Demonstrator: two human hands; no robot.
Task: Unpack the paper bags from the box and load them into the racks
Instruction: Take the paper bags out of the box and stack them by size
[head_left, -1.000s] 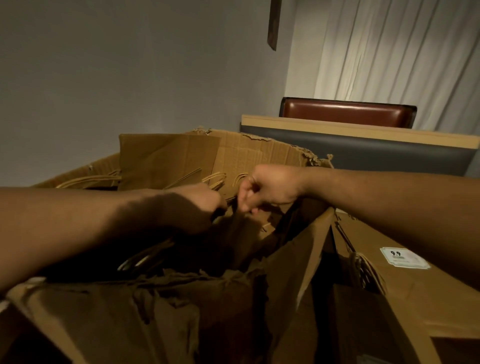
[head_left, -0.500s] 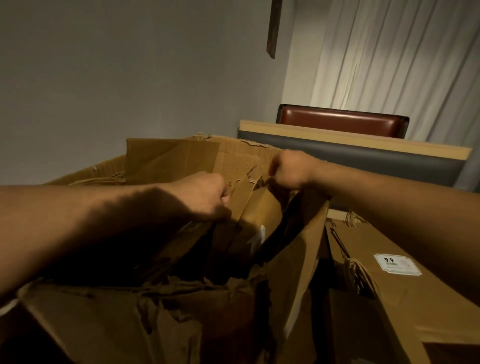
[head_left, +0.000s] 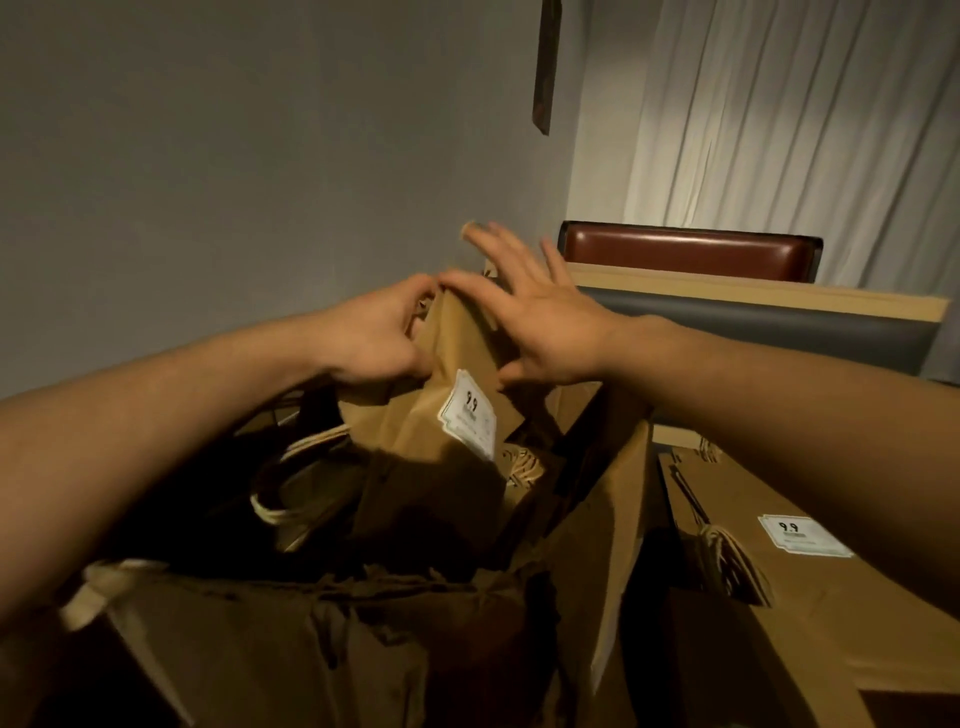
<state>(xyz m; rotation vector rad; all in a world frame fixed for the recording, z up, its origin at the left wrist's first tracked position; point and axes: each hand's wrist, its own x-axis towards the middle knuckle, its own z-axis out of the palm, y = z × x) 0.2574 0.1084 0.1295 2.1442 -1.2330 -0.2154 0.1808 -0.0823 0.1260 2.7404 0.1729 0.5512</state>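
Paper bag (head_left: 441, 415) upright, top edge in left hand (head_left: 376, 340).

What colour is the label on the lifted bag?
White with black print, on the brown paper bag; head view.

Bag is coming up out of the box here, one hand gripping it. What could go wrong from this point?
Only the left hand grips the paper bag at its top edge; the right hand is spread open beside it, so the bag could slip or tear at the grip. Looped handles of other bags lie just below and might snag. The torn box edge could also catch it.
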